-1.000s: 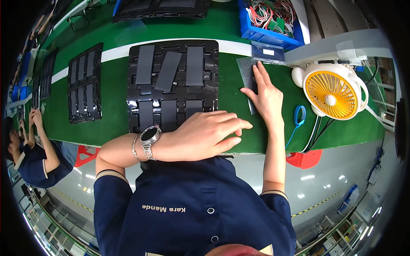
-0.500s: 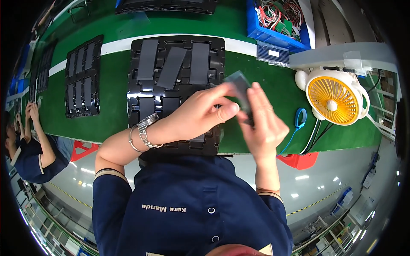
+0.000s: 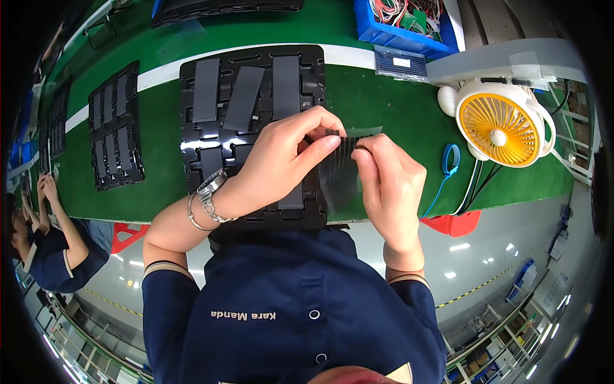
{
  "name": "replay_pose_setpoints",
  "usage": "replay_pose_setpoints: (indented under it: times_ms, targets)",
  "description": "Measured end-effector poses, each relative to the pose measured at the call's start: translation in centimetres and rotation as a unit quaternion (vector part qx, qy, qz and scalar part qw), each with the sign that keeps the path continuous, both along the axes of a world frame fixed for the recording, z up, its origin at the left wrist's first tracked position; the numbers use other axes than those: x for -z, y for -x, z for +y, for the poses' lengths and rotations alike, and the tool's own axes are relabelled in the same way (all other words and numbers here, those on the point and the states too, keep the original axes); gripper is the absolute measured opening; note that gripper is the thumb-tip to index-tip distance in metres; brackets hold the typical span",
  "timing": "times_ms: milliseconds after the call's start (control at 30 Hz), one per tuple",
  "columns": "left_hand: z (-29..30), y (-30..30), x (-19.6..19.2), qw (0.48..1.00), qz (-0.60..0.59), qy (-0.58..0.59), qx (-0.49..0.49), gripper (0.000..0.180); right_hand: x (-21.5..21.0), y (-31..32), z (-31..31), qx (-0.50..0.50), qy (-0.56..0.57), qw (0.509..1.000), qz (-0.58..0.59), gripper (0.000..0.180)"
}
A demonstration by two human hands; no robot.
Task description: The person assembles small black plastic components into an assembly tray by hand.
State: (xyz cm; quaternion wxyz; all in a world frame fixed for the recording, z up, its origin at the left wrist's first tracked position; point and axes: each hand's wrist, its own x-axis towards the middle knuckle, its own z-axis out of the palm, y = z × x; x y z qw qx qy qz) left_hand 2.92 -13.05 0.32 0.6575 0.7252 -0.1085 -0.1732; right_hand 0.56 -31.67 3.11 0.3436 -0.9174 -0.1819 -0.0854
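Both hands hold a see-through sheet with thin dark strips (image 3: 339, 173), which hangs over the right edge of a black moulded tray (image 3: 314, 77). My left hand (image 3: 297, 141), with a watch and bangle at its wrist, pinches the sheet's upper left part between thumb and fingers. At the upper right edge, my right hand (image 3: 393, 182) is closed on the same sheet, fingers curled. In the tray lie several flat dark grey rectangular blocks; the middle block (image 3: 244, 99) of the far row sits askew. My left forearm hides part of the near row.
Another filled black tray (image 3: 118, 128) lies to the left on the green table (image 3: 358, 96). At the right stand a white and yellow fan (image 3: 497, 128) and a blue strap (image 3: 451, 160) with cables. A blue bin (image 3: 409, 40) of wires is behind. A co-worker (image 3: 61, 237) sits far left.
The sheet was tilted and seen narrow; now it hangs spread out between my hands. My right fingers have gone from extended to curled on its edge. The whole view has shifted slightly.
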Motion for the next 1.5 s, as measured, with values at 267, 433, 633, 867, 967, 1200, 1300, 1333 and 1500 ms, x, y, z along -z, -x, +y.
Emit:
replay_pose_setpoints:
  times_ms: [267,433,633,867,967,1200,1300,1333,1500]
  targets:
    - [0.4,-0.1,0.1,1.0,0.0,0.02,0.019,0.013,0.9,-0.3,0.1,-0.005,-0.003,1.0,-0.001,0.01]
    - [0.3,-0.1,-0.3,0.998,-0.055,-0.012,0.014,0.01,1.0,-0.5,0.0,-0.001,0.007,1.0,-0.024,0.012]
    - [0.2,-0.1,-0.1,0.995,-0.093,-0.019,0.021,0.008,1.1,-0.5,-0.1,-0.005,0.026,0.999,-0.035,0.013]
    - [0.3,0.0,0.0,0.991,-0.129,-0.028,0.023,0.008,1.2,-0.5,-0.1,-0.013,0.022,0.999,-0.035,0.013]
    - [0.3,0.0,0.2,0.988,-0.149,-0.027,0.026,0.007,1.2,-0.4,-0.1,-0.015,0.023,0.999,-0.033,0.014]
    - [0.3,0.0,0.6,0.985,-0.169,-0.021,0.024,0.007,1.2,-0.6,-0.3,-0.034,0.071,0.995,-0.065,0.017]
    - [0.2,0.0,0.5,0.985,-0.171,-0.028,0.025,0.008,1.4,-0.8,-0.5,-0.035,0.045,0.996,-0.071,0.02]
    - [0.2,0.0,0.5,0.983,-0.179,-0.037,0.028,0.008,1.3,-0.8,-0.5,-0.036,0.045,0.996,-0.071,0.02]
    - [0.1,0.0,0.2,0.978,-0.192,-0.073,0.046,0.008,1.0,-1.0,-0.9,-0.046,0.068,0.996,-0.046,0.02]
